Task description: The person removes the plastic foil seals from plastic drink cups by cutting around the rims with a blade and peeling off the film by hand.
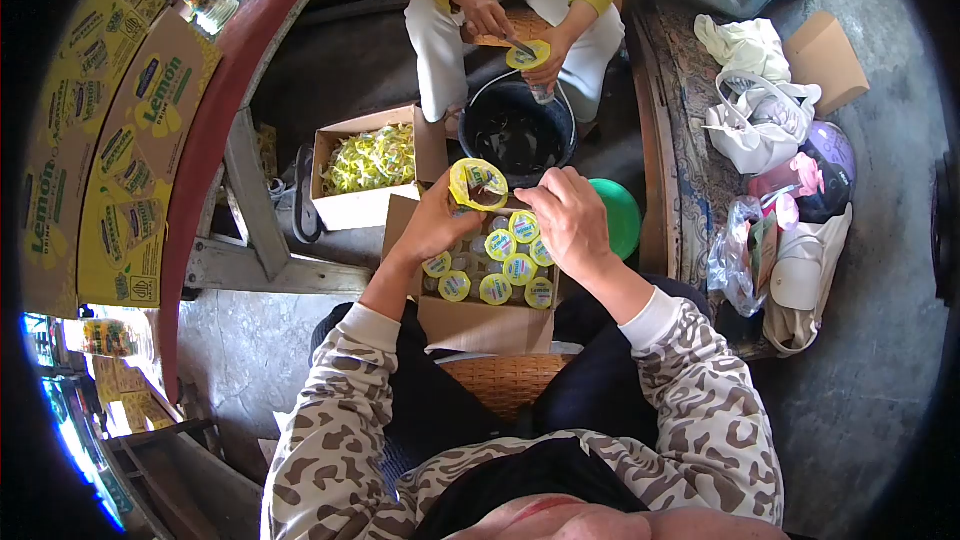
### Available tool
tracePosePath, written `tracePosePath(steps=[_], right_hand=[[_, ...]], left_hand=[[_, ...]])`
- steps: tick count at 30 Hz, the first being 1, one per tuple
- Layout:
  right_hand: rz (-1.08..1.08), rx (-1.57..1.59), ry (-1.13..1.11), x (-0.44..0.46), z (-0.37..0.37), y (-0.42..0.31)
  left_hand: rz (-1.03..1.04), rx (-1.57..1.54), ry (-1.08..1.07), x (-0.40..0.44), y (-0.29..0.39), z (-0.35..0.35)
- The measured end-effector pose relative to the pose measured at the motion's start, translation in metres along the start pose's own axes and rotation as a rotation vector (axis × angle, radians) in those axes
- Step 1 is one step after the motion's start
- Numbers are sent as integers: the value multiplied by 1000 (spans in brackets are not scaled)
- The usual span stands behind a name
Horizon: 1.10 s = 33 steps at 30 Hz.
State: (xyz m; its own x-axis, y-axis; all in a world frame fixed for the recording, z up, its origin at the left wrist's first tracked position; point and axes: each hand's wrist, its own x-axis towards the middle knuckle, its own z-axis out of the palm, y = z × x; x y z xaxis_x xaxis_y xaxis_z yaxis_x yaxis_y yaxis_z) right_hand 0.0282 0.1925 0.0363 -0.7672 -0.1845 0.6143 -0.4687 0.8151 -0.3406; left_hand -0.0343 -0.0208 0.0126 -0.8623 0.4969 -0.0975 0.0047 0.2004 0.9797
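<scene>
Both arms (700, 365) reach forward; left hand (437, 223) encircles a cup (479, 186); right hand (568, 220) curled inward, its hold unclear.

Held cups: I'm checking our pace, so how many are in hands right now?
2: one cup in the wearer's left hand, a second cup in the opposite person's left hand.

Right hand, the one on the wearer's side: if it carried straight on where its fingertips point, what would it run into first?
Most likely the yellow-rimmed cup held in the left hand; the right hand's fingertips point toward it, though depth is hard to judge.
</scene>
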Motion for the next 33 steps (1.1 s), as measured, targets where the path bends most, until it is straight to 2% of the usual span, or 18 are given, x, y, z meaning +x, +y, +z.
tracePosePath(steps=[3,7,21,27,30,31,33], right_hand=[[-90,-63,-3,1,0,-3],[-167,-188,-56,-5,2,-6],[-98,-145,-37,-6,8,-6],[-171,-221,-52,-9,10,-9],[68,5,-17,-7,14,-7],[67,6,-17,-6,15,-6],[341,212,-93,-5,13,-1]], left_hand=[[75,-104,58,1,-5,5],[-16,-85,19,0,-2,8],[-17,68,78,2,-9,5],[-69,-20,-60,-5,7,5],[-93,-58,-51,-4,1,3],[-57,-31,-42,-2,-3,3],[-21,-7,-34,0,-7,5]])
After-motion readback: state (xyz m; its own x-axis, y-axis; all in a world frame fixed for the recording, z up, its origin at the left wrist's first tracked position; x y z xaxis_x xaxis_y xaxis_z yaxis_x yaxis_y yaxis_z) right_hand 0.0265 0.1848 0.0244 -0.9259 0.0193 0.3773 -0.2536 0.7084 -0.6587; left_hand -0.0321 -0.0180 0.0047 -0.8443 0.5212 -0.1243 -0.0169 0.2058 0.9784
